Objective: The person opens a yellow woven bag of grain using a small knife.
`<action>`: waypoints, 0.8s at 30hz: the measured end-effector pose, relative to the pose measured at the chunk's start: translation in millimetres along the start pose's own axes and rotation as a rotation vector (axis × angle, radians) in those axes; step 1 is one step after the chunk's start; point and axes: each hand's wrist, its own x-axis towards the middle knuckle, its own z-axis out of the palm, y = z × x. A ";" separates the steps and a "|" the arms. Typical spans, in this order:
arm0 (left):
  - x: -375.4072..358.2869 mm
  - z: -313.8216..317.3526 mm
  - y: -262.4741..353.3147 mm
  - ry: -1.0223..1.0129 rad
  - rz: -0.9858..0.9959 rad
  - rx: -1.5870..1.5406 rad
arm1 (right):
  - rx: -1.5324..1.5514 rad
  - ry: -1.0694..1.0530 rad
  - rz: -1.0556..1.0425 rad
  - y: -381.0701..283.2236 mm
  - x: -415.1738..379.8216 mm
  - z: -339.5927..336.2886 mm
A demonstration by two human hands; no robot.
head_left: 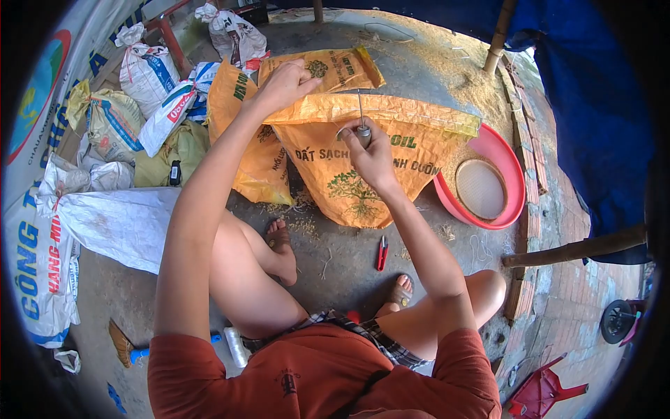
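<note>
An orange printed sack stands in front of me, its top edge folded over into a band. My right hand is closed around the grey handle of an awl, whose thin metal shaft points up past the folded edge. Whether the shaft goes through the sack cannot be seen. Above the left end of the fold, my left hand is raised with its fingers closed; what they hold, if anything, is too small to make out. More orange sacks lie behind and to the left.
Red-handled thread snips lie on the floor between my feet. To the right are a pink basin holding a round sieve, and a wooden pole. Several filled sacks crowd the left. A thread spool lies by my hip.
</note>
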 end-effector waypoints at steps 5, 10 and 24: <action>-1.1 3.9 -3.4 0.064 0.044 -0.037 | -0.042 0.004 -0.022 -3.6 -0.9 -1.3; -3.5 -2.5 2.4 0.076 0.026 0.018 | -0.010 0.025 -0.004 -4.6 -1.7 -0.7; -15.3 -12.8 28.5 -0.183 0.005 -0.062 | -0.545 0.220 -0.300 -44.9 10.3 -47.7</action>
